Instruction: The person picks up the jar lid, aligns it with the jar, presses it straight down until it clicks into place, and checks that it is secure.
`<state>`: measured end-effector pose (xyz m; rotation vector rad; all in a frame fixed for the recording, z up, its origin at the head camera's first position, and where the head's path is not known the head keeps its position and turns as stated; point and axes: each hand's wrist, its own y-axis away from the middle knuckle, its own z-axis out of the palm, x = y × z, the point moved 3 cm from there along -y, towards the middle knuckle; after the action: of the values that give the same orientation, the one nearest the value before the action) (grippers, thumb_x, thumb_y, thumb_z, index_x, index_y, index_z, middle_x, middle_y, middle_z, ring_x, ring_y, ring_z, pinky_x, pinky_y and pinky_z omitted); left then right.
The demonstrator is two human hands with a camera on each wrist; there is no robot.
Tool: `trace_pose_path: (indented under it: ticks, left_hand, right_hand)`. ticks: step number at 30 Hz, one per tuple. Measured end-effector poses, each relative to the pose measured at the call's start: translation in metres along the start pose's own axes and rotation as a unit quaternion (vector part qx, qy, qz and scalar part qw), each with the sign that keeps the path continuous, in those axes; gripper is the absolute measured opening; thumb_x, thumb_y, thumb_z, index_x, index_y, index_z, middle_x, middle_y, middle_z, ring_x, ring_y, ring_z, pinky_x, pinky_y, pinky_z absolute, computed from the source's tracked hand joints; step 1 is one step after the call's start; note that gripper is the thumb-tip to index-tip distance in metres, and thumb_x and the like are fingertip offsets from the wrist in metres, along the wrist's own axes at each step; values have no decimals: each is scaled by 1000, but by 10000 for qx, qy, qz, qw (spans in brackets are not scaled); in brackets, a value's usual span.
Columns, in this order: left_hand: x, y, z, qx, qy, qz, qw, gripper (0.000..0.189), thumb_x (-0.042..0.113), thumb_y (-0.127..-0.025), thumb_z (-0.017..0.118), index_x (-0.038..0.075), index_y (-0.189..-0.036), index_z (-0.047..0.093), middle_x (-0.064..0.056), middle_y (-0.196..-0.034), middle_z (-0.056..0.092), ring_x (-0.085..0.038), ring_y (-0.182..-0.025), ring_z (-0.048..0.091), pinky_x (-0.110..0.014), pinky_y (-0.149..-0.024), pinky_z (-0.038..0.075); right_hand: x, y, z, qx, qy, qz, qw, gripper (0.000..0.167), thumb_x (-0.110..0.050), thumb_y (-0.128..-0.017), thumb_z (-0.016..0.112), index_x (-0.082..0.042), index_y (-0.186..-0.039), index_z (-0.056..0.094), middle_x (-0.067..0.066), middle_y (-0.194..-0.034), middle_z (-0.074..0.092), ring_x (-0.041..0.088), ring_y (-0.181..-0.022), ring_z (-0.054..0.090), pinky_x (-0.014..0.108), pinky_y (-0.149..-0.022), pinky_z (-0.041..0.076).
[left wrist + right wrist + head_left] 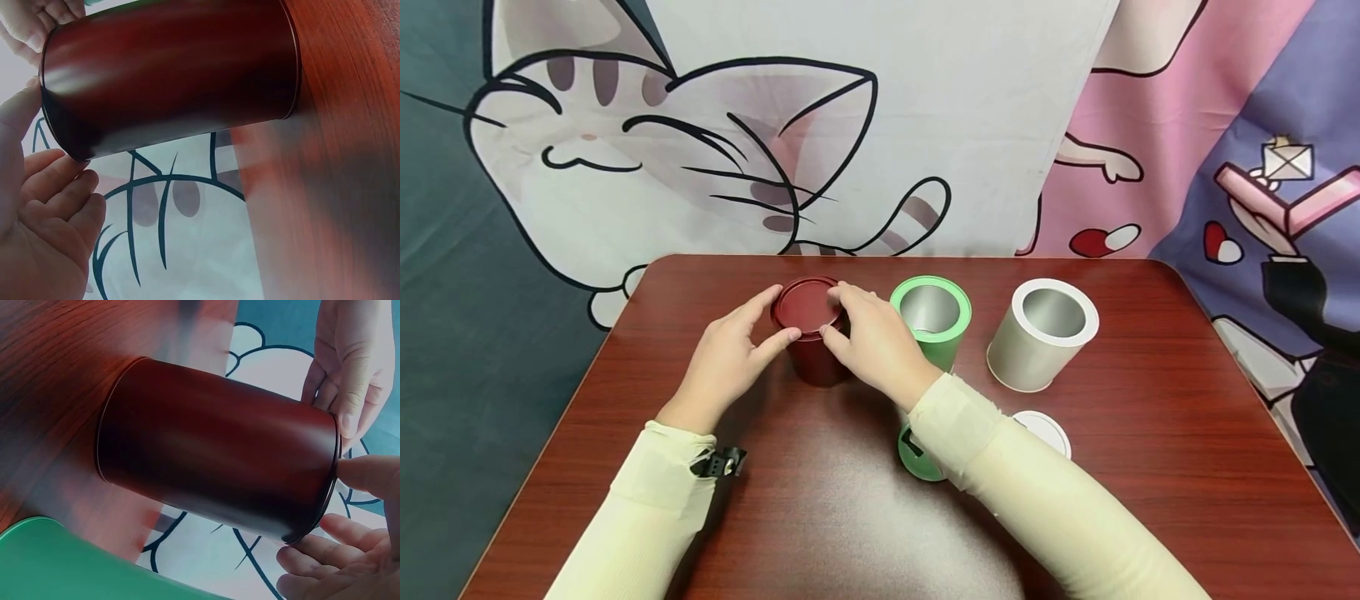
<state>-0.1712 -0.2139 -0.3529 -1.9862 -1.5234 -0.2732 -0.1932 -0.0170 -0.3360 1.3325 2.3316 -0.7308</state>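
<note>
A dark red can (820, 362) stands upright on the table with a dark red lid (808, 307) on its top. My left hand (722, 358) holds the lid's rim from the left, thumb at the near side and fingers at the far side. From the right my right hand (880, 342) grips the same rim, also between thumb and fingers. In the left wrist view the can's side (169, 81) shows whole, with fingers only at its top edge. The right wrist view shows both thumbs meeting that edge.
Right of the red can stand an open green can (936, 350) and an open cream-white can (1030, 354). Nearer lie a green lid (917, 462) and a white lid (1048, 429), both partly behind my right sleeve. A printed curtain (985, 125) hangs behind the table (820, 517).
</note>
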Motion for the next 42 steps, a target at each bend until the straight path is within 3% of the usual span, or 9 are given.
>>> trace_pose_path:
  ticks: [5, 10, 15, 22, 31, 39, 42]
  left_hand:
    - [1, -1, 2, -34, 32, -36, 10000, 64, 29, -91, 76, 8, -146, 51, -19, -137, 60, -38, -121, 60, -56, -99, 48]
    - [3, -1, 2, -95, 117, -177, 9997, 60, 26, -93, 71, 7, -146, 51, -18, -139, 59, -37, -126, 57, -56, -103, 45]
    - [4, 0, 1, -119, 136, -265, 9995, 60, 26, -93, 70, 7, -146, 50, -17, -141, 57, -36, -129, 55, -56, -105, 43]
    - [4, 0, 2, -70, 140, -259, 9995, 60, 26, -93, 70, 6, -147, 50, -18, -141, 57, -35, -129, 55, -55, -105, 43]
    - [6, 1, 0, 127, 206, -305, 9992, 55, 21, -94, 67, 10, -146, 52, -15, -139, 60, -34, -127, 57, -55, -103, 45]
    - [13, -6, -3, -190, 118, -616, 9979, 54, 19, -93, 65, 8, -145, 52, -17, -136, 61, -35, -112, 61, -53, -91, 49]
    - [14, -6, -5, -208, 105, -658, 9976, 54, 20, -94, 66, 7, -144, 52, -17, -136, 61, -36, -117, 60, -54, -95, 48]
  right_hand:
    - [1, 0, 0, 4, -10, 1, 10000, 34, -21, -93, 67, -8, -124, 61, 2, -117, 67, 20, -105, 65, 39, -109, 43]
    - [1, -1, -1, 10, -23, 52, 10000, 39, -22, -93, 68, -7, -129, 61, 4, -123, 66, 21, -110, 63, 36, -97, 50]
    - [2, 0, 1, -26, -60, 142, 9999, 45, -23, -94, 68, -6, -135, 60, 9, -139, 60, 21, -130, 55, 35, -107, 44]
    - [1, -1, -1, 57, -106, 45, 9999, 40, -21, -93, 70, -5, -129, 63, 11, -144, 56, 20, -138, 47, 35, -111, 41]
    - [-3, -6, -5, 81, 63, 127, 9999, 45, -20, -93, 71, -6, -135, 60, 10, -138, 59, 20, -129, 55, 33, -107, 45]
    - [-6, -15, -11, -302, 263, 525, 9978, 48, -20, -91, 74, -9, -136, 58, 8, -125, 66, 22, -113, 62, 36, -96, 51]
    - [-5, -15, -10, -340, 258, 541, 9976, 49, -23, -91, 74, -10, -135, 58, 6, -124, 66, 21, -111, 63, 35, -96, 51]
